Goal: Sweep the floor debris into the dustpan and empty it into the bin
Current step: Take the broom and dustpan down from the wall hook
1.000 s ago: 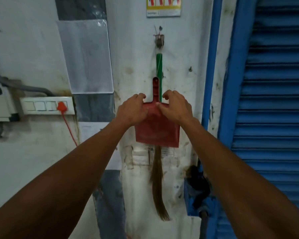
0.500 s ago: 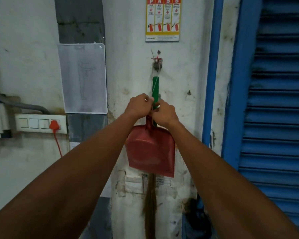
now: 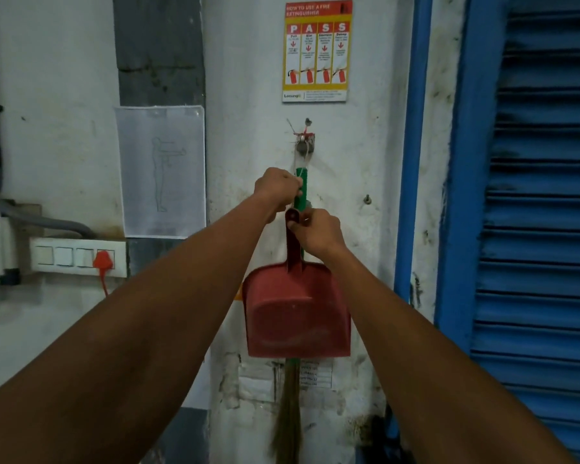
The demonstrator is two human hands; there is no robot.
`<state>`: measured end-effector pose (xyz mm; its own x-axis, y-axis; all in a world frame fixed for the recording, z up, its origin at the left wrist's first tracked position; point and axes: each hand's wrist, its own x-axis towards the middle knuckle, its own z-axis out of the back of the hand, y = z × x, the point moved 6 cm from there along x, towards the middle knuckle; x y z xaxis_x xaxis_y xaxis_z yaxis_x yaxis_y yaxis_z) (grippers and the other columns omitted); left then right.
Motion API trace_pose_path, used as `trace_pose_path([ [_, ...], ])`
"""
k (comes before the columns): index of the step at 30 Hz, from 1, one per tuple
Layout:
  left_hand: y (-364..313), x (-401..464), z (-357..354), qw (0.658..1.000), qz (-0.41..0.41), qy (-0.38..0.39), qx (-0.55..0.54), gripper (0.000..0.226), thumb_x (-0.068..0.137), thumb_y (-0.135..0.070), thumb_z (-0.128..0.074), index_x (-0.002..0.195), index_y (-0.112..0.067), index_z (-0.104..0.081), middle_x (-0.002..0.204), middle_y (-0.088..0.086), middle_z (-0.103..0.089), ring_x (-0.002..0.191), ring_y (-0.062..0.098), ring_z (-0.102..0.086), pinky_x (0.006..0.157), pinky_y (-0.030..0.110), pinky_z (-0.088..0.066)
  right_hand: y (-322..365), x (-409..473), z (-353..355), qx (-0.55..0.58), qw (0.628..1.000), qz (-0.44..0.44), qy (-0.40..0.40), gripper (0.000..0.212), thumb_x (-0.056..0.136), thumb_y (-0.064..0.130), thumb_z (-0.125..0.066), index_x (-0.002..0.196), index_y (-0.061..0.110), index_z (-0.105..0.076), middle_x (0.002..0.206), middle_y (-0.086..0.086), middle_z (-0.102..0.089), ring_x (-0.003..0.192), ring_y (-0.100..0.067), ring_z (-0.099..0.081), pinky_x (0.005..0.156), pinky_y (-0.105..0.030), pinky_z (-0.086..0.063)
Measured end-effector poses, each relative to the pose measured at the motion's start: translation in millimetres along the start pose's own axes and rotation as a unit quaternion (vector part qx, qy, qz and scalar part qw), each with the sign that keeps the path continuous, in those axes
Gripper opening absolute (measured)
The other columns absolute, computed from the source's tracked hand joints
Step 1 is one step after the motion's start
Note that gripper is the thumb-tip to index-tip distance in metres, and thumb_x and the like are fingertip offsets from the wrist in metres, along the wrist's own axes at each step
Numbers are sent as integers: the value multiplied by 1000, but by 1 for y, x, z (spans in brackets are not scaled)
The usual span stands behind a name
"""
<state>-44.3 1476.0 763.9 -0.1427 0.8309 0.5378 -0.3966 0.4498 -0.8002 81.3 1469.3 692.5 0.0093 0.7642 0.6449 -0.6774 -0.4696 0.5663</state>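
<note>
Centre frame, my left hand [image 3: 277, 185] grips the broom [image 3: 301, 192]; my right hand [image 3: 318, 234] pinches the dustpan [image 3: 295, 316] handle — light, rigid plastic, I judge.

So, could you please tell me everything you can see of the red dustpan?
The red dustpan looks like scuffed moulded plastic: a broad scoop with a narrow handle ending in a hanging hole. It hangs upright against the white wall, handle up, in front of the green-handled broom. The right hand pinches the handle's top; the left hand grips the broom above it.
</note>
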Motion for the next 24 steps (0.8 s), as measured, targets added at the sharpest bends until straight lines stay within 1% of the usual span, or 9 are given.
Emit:
trace_pose_path([
  [2,-11,10,2,1000,5,10,-4,10,98,-17,-63,95,-14,-72,99,6,-74,87,21,-67,78,37,-60,4,1,6,13,1000,3,-13,24,96,43,-64,106,23,-73,95,-4,-73,83,-21,-65,73,-33,-52],
  [4,-22,17,6,1000,7,10,-12,11,97,-13,-63,90,-14,-72,100,10,-74,84,23,-66,81,38,-60,6,6,12,36,999,-3,-29,15,94,46,-65,90,31,-70,90,-3,-73,80,-23,-70,76,-41,-61],
  [7,-32,28,15,997,31,-28,-65,11,94,-14,-68,85,-16,-75,99,11,-76,77,21,-62,76,34,-59,11,11,22,48,997,-14,-52,22,91,47,-67,74,33,-63,82,0,-73,75,-22,-71,71,-45,-63],
  [9,-39,33,20,995,39,-33,-87,10,95,-12,-66,90,-12,-75,97,8,-75,78,20,-62,73,31,-59,16,13,27,49,997,-16,-60,21,91,47,-66,74,33,-64,82,0,-73,75,-22,-71,69,-45,-63],
  [12,-46,37,25,987,55,-30,-151,10,92,-8,-67,99,-9,-74,100,6,-72,80,17,-60,61,25,-53,23,14,30,52,996,-12,-68,18,88,49,-66,78,35,-65,86,1,-73,75,-22,-72,68,-45,-63],
  [17,-51,34,28,970,104,-11,-217,22,90,0,-68,109,-10,-75,99,3,-70,83,14,-58,67,25,-53,35,12,31,50,996,-14,-76,20,85,54,-64,85,34,-68,89,1,-73,75,-24,-71,67,-45,-63],
  [20,-53,33,28,961,128,-5,-244,23,91,0,-66,110,-10,-74,93,1,-69,82,12,-58,65,25,-51,40,11,32,60,994,-24,-85,24,83,58,-62,87,35,-68,91,-2,-73,77,-27,-71,68,-46,-63],
  [22,-53,33,28,951,145,-12,-272,24,92,0,-61,109,-8,-75,88,1,-70,78,11,-55,60,24,-48,41,11,33,67,993,-30,-89,20,87,53,-64,92,34,-70,93,-3,-73,80,-26,-70,69,-47,-63],
  [24,-51,38,26,947,152,-25,-283,23,93,0,-57,103,-6,-76,75,1,-67,65,10,-48,56,22,-43,40,11,34,73,992,-41,-93,17,88,52,-65,93,36,-70,96,-4,-73,83,-26,-70,70,-47,-63],
])
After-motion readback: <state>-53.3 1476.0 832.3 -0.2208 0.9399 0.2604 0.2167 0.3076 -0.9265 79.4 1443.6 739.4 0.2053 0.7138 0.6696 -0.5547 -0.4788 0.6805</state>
